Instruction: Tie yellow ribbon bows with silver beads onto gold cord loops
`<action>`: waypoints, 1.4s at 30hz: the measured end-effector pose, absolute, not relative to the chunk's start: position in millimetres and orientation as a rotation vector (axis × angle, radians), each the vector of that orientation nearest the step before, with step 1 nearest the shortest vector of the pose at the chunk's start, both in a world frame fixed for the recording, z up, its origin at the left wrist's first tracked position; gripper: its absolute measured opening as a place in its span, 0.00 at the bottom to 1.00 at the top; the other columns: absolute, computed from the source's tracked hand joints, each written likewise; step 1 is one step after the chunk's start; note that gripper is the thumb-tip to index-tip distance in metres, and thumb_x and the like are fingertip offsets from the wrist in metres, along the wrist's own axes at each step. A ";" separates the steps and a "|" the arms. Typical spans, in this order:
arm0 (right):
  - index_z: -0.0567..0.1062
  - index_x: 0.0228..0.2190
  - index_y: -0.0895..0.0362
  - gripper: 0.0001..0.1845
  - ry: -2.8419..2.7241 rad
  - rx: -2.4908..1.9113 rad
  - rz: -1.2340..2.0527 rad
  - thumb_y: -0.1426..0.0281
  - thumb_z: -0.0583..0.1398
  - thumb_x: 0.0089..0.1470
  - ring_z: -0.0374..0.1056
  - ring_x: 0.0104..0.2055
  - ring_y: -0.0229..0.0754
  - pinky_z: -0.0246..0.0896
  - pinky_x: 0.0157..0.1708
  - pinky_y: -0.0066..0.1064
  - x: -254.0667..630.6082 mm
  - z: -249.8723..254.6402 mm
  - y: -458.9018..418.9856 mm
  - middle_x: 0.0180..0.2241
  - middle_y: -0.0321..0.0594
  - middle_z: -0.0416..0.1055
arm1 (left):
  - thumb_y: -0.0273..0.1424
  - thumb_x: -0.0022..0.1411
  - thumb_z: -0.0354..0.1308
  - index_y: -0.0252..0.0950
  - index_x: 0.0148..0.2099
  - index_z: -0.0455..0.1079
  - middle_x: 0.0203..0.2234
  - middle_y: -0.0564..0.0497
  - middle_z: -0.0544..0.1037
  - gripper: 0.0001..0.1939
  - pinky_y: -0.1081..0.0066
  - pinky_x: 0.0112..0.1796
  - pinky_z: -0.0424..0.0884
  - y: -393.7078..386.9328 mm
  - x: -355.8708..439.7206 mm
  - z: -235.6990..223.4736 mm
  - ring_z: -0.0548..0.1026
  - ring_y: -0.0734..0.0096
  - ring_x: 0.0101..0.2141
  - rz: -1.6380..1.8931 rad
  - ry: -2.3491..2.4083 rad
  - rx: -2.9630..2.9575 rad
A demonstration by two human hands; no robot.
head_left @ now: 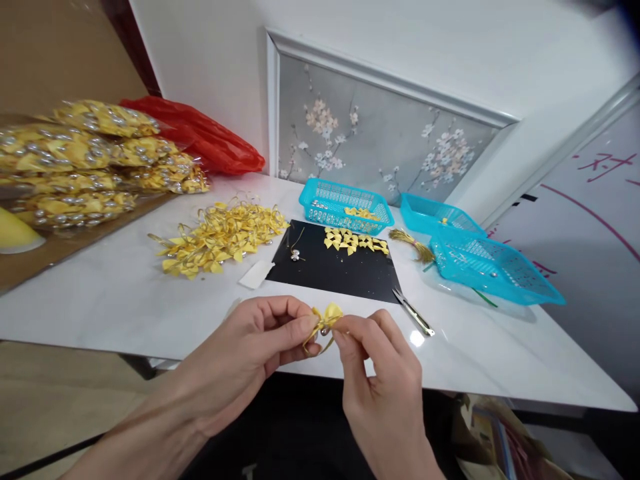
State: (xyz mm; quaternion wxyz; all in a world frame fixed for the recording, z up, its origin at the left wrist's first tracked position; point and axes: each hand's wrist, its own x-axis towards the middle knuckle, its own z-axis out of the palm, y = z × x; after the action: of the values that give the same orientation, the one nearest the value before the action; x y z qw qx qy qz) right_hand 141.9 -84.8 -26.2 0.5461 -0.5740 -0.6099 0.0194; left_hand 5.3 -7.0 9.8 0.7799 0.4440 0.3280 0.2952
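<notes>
Both of my hands meet over the near edge of the white table. My left hand and my right hand pinch a small yellow ribbon bow between their fingertips. A silver bead and a gold cord loop hang from the bow. On the black mat just beyond lie several yellow bows and a loose bead on a cord.
A heap of finished yellow bows lies at the left. Bags of bows and a red plastic bag sit behind it. Three blue baskets, a gold cord bundle and small scissors are on the right.
</notes>
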 end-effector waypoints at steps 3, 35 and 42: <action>0.73 0.34 0.58 0.09 -1.444 -1.329 0.042 0.81 0.55 0.60 0.60 0.27 0.31 0.58 0.28 0.22 140.2 -26.9 -83.9 0.27 0.34 0.62 | 0.31 0.53 0.70 0.32 0.25 0.72 0.23 0.54 0.72 0.11 0.78 0.34 0.73 -7.7 4.2 8.9 0.70 0.77 0.28 0.637 0.699 0.950; 0.72 0.39 0.61 0.11 -1.464 -1.235 0.067 0.82 0.52 0.60 0.61 0.28 0.34 0.61 0.28 0.26 130.4 -31.6 -86.3 0.28 0.37 0.60 | 0.29 0.55 0.68 0.33 0.27 0.73 0.26 0.53 0.75 0.08 0.77 0.36 0.73 -11.1 0.6 8.0 0.73 0.77 0.29 0.634 0.638 0.916; 0.70 0.33 0.59 0.10 -1.439 -1.233 0.001 0.81 0.52 0.60 0.58 0.26 0.34 0.58 0.25 0.26 129.6 -32.1 -83.3 0.26 0.35 0.59 | 0.29 0.54 0.69 0.33 0.27 0.72 0.26 0.53 0.76 0.09 0.78 0.35 0.73 -10.0 1.3 4.9 0.73 0.77 0.28 0.598 0.621 0.900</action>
State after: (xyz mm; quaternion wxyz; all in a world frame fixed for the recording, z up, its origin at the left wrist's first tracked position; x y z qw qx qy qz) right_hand 129.6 -83.3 -32.1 0.5838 -0.5284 -0.6164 0.0005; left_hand 1.3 -10.0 4.9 0.8120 0.4215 0.2908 0.2801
